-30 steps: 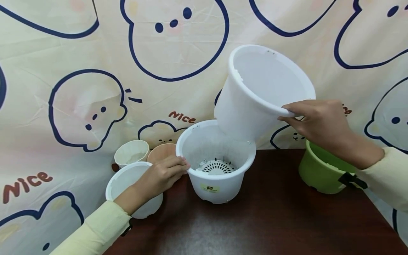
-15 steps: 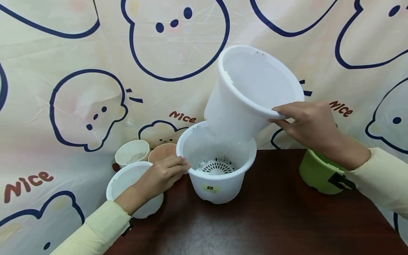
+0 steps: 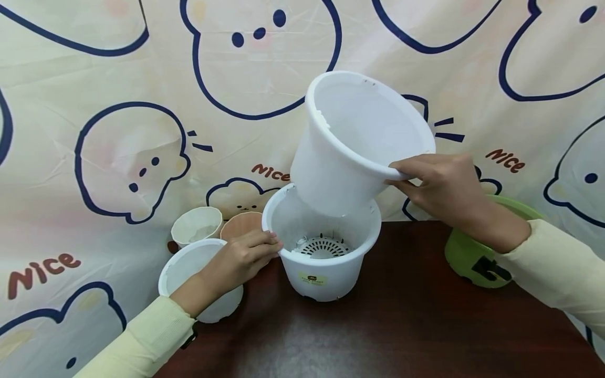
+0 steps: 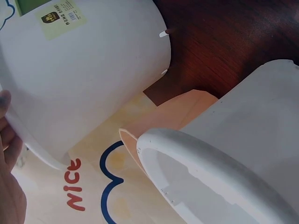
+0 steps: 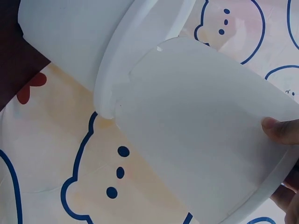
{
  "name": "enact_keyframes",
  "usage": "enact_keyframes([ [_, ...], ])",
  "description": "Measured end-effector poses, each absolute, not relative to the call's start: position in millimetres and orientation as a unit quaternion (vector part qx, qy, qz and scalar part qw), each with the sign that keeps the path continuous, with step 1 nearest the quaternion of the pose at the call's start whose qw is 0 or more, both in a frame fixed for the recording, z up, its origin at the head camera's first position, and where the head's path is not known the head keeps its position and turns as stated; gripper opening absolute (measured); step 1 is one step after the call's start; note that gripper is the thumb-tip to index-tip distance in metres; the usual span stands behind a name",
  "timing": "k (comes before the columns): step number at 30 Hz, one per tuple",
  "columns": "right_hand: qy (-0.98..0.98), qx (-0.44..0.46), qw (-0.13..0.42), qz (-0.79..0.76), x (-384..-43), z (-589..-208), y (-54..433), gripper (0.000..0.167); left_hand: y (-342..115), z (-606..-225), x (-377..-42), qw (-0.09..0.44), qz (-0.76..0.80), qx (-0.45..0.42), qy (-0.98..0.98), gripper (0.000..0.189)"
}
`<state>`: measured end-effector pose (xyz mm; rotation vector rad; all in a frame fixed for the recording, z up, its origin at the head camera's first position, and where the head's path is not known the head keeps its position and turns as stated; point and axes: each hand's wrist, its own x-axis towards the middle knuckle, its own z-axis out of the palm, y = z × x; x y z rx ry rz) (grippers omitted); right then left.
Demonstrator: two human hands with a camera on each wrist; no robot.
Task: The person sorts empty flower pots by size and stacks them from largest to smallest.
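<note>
My right hand [image 3: 441, 184] pinches the rim of a white plastic flower pot [image 3: 326, 163], thumb and fingers on either side of it. That pot is tilted, its mouth facing up and right, and its bottom overlaps the opening of a second white flower pot [image 3: 316, 278]. The second pot stands upright on the table, with a yellow label [image 4: 63, 17] on its wall and a slotted white disc [image 3: 323, 248] in its bottom. The left hand [image 3: 243, 257] holds the near-left rim of this standing pot, fingertips over the edge; its thumb is hidden in the head view.
A smaller white pot [image 3: 222, 307] stands left, partly behind the left forearm. Behind it are a ribbed cream pot [image 3: 196, 226] and an orange pot [image 3: 241, 223]. A green pot [image 3: 465, 257] stands right, partly hidden by the right arm. A patterned cloth [image 3: 255, 79] hangs behind the table [image 3: 402, 315].
My right hand has carried the tilted pot to the left, so its bottom sits further over the standing pot's opening. The left hand has stayed on the rim.
</note>
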<state>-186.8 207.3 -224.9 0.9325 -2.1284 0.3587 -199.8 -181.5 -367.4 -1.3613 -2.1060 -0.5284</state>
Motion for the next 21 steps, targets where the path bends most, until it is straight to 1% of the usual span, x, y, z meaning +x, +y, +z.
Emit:
enact_keyframes([
  [7,-0.826,0.386,0.386,0.139,-187.2,-227.8,200.9,0.032,-180.9,-369.4,-200.5,0.286,-0.199,-0.512,-0.785,0.040],
  [17,-0.833,0.402,0.359,0.125,-186.7,-234.7,192.1,0.035,-180.6,-369.5,-199.8,0.285,-0.202,-0.511,-0.785,0.038],
  [21,-0.831,0.411,0.355,0.117,-187.0,-236.9,187.7,0.033,-180.7,-369.4,-199.8,0.289,-0.200,-0.512,-0.784,0.038],
])
